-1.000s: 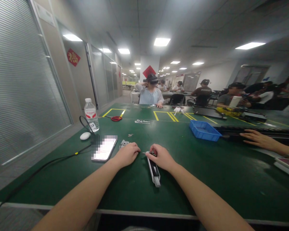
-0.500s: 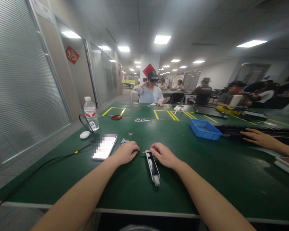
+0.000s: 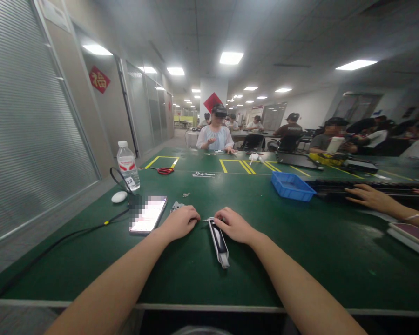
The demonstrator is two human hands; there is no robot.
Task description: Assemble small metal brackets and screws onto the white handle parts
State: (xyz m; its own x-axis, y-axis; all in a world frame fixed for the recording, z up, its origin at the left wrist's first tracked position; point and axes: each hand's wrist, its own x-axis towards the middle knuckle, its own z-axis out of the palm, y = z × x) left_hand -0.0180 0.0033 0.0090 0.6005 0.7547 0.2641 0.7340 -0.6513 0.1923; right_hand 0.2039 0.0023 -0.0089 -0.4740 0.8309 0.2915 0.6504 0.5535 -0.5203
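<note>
A slim white-framed device point(image 3: 219, 242) with a dark screen lies lengthwise on the green table in front of me. My right hand point(image 3: 234, 224) is closed at its far end, with thumb and fingertips against the frame. A small metal fitting point(image 3: 206, 220) sticks out there to the left. Just short of that fitting, my left hand point(image 3: 180, 223) rests on the table with its fingers curled together; whatever they pinch, if anything, is hidden. Behind the left hand, partly covered by it, is a small grey metal piece point(image 3: 176, 205). Tiny metal bits point(image 3: 186, 195) lie farther back.
Left of my hands are a lit phone point(image 3: 149, 218), a white oval object point(image 3: 119, 197), a black cable point(image 3: 91, 229) and a water bottle point(image 3: 128, 166). Red-handled scissors point(image 3: 165, 170) lie farther back. At right are a blue tray point(image 3: 292, 187) and a co-worker's hand point(image 3: 368, 196).
The view has shifted slightly. My hands keep nearly the same pose beside the device. The person across the table has lowered a raised hand from the head to chest height.
</note>
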